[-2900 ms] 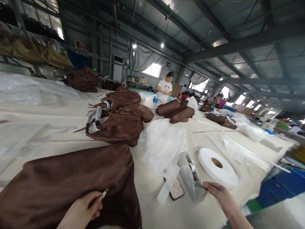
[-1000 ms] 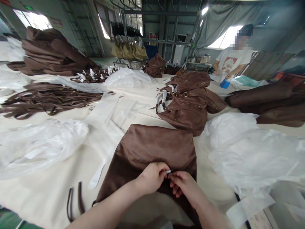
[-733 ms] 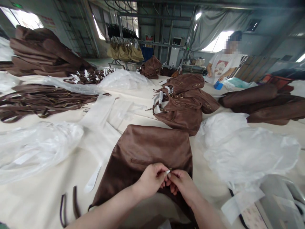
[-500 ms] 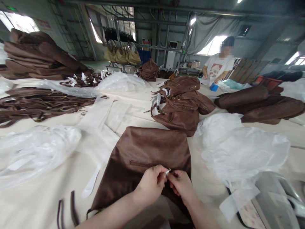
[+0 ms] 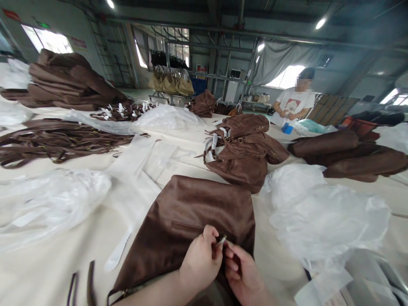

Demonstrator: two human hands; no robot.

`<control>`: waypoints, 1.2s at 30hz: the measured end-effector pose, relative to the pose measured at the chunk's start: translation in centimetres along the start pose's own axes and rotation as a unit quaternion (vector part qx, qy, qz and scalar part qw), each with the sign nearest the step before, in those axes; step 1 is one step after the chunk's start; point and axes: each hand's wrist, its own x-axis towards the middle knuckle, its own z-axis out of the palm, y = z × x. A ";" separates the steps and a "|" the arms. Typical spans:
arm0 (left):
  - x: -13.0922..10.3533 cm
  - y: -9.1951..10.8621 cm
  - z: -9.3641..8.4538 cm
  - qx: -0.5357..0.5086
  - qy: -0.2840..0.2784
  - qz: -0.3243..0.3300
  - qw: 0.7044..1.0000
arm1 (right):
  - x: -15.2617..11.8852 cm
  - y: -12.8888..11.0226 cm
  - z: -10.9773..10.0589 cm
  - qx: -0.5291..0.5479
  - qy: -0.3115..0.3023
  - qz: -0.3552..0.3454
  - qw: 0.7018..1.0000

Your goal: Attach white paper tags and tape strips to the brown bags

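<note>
By the slim white tab (image 5: 221,241), the left hand's (image 5: 201,258) fingers have been parted, suggesting readjustment; the right hand's (image 5: 242,270) grip cannot be told.

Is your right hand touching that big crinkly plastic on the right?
Apart. The head view shows it: the right hand is at the brown bag, with pale table showing between it and the crinkly plastic.
</note>
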 end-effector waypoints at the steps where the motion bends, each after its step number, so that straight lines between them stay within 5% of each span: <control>1: 0.1 0.0 -0.1 0.020 -0.005 -0.003 1.000 | 0.1 0.0 -0.1 0.005 0.000 0.004 1.000; 6: 0.5 0.3 -1.3 0.092 -0.046 0.029 0.994 | 0.1 0.1 -0.2 0.010 -0.011 0.013 1.000; 13: 0.6 0.6 -1.9 0.056 -0.010 0.142 0.988 | -0.1 0.1 0.1 -0.042 -0.009 -0.012 0.999; 20: 0.2 1.5 -3.2 0.040 -0.058 0.232 0.970 | 0.0 0.4 0.1 -0.035 0.028 -0.023 0.999; 24: 0.4 1.3 -3.6 -0.047 -0.054 0.200 0.977 | 0.1 0.8 0.3 -0.194 0.038 -0.048 0.979; 27: 1.3 0.2 -3.7 -0.085 -0.003 0.145 0.986 | -0.1 1.0 0.3 -0.450 0.052 -0.129 0.882; 32: 2.7 -1.5 -3.5 -0.139 0.021 0.052 0.989 | -0.8 1.6 0.5 -0.748 0.126 -0.317 0.569; 36: 2.8 -1.9 -3.2 -0.118 0.021 0.062 0.991 | -0.4 2.0 2.0 -0.822 0.112 -0.319 0.459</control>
